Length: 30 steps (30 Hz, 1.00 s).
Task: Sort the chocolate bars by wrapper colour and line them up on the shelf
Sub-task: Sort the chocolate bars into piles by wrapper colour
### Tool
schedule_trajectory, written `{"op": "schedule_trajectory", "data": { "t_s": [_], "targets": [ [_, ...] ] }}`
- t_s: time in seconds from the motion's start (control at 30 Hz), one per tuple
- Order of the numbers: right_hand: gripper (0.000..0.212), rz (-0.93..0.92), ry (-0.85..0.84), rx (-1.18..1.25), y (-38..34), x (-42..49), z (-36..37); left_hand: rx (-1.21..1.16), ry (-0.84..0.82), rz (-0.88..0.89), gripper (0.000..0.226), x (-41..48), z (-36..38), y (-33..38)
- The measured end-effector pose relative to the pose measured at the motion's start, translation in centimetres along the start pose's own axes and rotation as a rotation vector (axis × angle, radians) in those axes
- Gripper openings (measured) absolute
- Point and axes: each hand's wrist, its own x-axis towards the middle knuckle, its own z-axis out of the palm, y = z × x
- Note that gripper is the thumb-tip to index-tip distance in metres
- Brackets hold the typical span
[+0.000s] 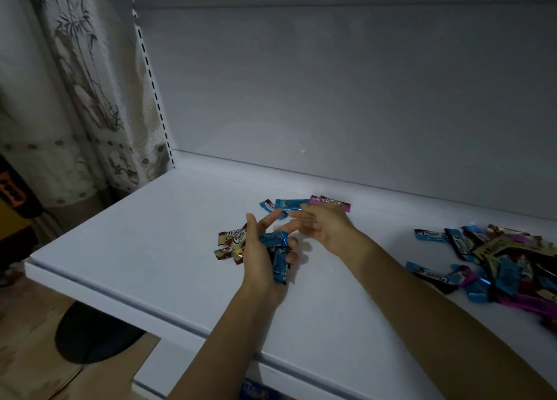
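- A pale curtain printed with bamboo (75,83) is seen hanging at the far left, beside a white slotted upright (152,80) of the shelving.
- A dark round object (90,333) is seen on the floor below the front left corner of the white flat shelf (150,234).
- A small group of brown-and-cream wrapped chocolate bars (230,243) is laid on the shelf just left of the left hand and is partly hidden by it.
- The left hand (259,255) is held palm up over the shelf. A bundle of blue foil-wrapped chocolate bars (275,249) is gripped in it by the curled lower fingers, while the thumb and forefinger are stretched upward.
- A short row of blue wrapped bars (286,205) is laid near the back wall, behind both hands.
- The right hand (328,228) is kept a little apart from the left, with its blurred fingers stretched leftward. Its thumb tip is seen at the end of the rear blue row; whether a bar is pinched cannot be told.
- Two magenta wrapped bars (334,202) are laid just right of the blue row, partly covered by the right hand.
- A mixed heap of blue, magenta, black and cream wrapped bars (497,264) is spread at the far right, well apart from the hands.
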Motion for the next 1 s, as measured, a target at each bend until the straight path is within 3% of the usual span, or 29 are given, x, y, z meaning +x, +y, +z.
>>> {"op": "schedule_trajectory", "data": {
  "t_s": [0.13,0.23,0.3,0.4,0.47,0.57,0.63,0.73,0.9,1.0],
  "targets": [
    [0.019,0.023,0.004,-0.148,-0.2,0.0,1.4,-0.034,0.007,0.003,0.057,0.1,-0.2,-0.1],
    [0.019,-0.214,0.017,-0.316,0.0,-1.9,0.8,-0.013,0.007,-0.007,0.061,0.2,-0.1,-0.2],
    [0.011,-0.442,-0.132,-0.447,0.0,-3.9,0.0,0.036,-0.021,-0.008,0.069,0.3,0.1,-0.2],
    [0.022,-0.549,-0.333,-0.815,0.8,-5.0,-0.9,0.081,-0.037,-0.036,0.069,0.1,0.3,-0.4],
    [0.017,-0.508,-0.291,-0.754,1.0,-5.1,-0.8,0.126,-0.065,-0.042,0.057,-0.3,0.5,-0.4],
    [0.017,-0.412,-0.105,-0.303,0.8,-4.5,-0.1,0.173,-0.106,-0.054,0.033,-1.0,0.8,-0.1],
    [0.025,-0.323,0.055,-0.031,0.2,-3.6,0.0,0.102,-0.081,-0.056,0.029,-1.2,0.9,0.1],
    [0.031,-0.237,0.230,-0.129,-0.3,-2.3,-1.2,0.034,-0.011,-0.037,0.038,-0.8,0.5,0.1],
    [0.028,-0.122,0.057,-0.190,-0.4,-0.6,-0.6,0.093,0.019,-0.027,0.036,-0.3,0.3,-0.3],
    [0.037,-0.087,0.018,-0.295,-0.5,0.4,0.2,0.205,0.029,0.024,0.043,0.1,-0.3,-0.7]
  ]
}}
